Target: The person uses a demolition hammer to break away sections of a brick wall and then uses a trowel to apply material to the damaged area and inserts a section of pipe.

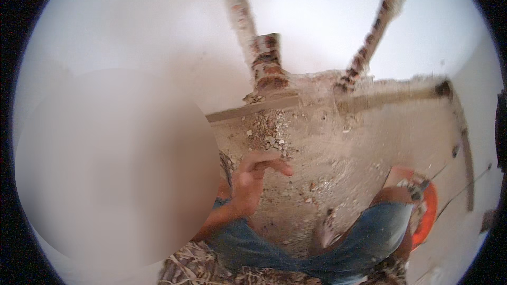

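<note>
My left hand point(249, 183) is raised in front of my lap, its forearm coming in from the lower left. The fingers reach to the right and bend, apart from the thumb, and nothing shows between them. Behind it, pale chips and rubble point(272, 140) lie scattered on the dusty floor point(317, 153), close to the foot of the wall. My right hand does not show. Blue shorts point(264, 248) cover my bent legs, with a bare knee at the right. Motion blurs the whole picture.
Rough, broken channels point(266, 63) run up the white wall point(317, 16), and another broken channel point(372, 37) rises farther right. An orange-red round container point(430, 216) stands beyond my knee. Thin cords point(454, 198) lie at the right. A large blurred disc point(116, 169) hides the left side.
</note>
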{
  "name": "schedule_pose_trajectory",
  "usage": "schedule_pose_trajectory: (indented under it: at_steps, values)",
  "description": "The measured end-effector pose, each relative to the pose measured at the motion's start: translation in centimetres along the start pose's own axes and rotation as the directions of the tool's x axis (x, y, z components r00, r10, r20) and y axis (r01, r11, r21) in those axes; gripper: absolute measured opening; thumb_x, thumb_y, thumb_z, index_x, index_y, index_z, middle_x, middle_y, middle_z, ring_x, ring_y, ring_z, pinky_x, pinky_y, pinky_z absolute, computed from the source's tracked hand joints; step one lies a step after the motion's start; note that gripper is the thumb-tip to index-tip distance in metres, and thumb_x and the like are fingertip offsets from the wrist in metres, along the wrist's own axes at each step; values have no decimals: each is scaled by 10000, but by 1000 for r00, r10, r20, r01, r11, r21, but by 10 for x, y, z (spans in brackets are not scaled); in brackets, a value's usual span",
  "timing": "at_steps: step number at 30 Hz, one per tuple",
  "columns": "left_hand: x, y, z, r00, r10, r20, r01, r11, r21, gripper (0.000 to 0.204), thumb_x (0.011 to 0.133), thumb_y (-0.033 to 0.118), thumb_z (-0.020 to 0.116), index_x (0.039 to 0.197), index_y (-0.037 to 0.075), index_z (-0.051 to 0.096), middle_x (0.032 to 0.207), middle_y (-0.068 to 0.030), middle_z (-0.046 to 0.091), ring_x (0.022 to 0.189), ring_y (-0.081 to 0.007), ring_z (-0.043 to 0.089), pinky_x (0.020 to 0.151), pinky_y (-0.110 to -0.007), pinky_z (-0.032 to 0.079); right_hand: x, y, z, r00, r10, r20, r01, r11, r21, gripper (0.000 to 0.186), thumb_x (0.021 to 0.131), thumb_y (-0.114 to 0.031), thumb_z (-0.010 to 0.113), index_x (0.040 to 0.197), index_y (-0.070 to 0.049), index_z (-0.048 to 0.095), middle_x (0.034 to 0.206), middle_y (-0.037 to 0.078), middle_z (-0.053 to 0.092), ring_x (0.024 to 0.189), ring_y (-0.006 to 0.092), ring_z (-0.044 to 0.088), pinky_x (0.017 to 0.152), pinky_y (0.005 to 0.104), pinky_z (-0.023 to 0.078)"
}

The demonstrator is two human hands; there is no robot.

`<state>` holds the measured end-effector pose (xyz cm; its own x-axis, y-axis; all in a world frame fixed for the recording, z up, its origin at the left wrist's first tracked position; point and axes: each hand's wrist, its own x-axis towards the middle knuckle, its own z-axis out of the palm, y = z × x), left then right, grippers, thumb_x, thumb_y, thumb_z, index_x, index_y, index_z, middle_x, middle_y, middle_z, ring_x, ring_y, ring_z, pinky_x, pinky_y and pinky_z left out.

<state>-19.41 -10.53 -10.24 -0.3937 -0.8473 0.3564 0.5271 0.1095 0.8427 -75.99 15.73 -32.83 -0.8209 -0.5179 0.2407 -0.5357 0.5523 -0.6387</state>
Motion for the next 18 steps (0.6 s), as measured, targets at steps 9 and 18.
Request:
schedule_pose_trajectory:
  at_steps: [9,18]
  values:
    - [14,-17,5,971,-189,143,176,980,96,546,1060,445,289,1243,-2,542,984,-126,679,932,-196,628,916,-350,459,24,-85,-18,997,-77,29,75,996,46,956,853,-449,704,1516,0,182,1489,247,333,1383,332,341,1120,454,288]
    - [32,-12,60,932,-165,322,50,940,337,310,1001,279,561,1115,-7,600,946,-94,672,909,-158,624,837,-328,510,78,-295,-88,971,-238,-31,228,873,431,958,876,-532,655,1520,-7,177,1484,197,347,1354,307,357,1108,425,305]
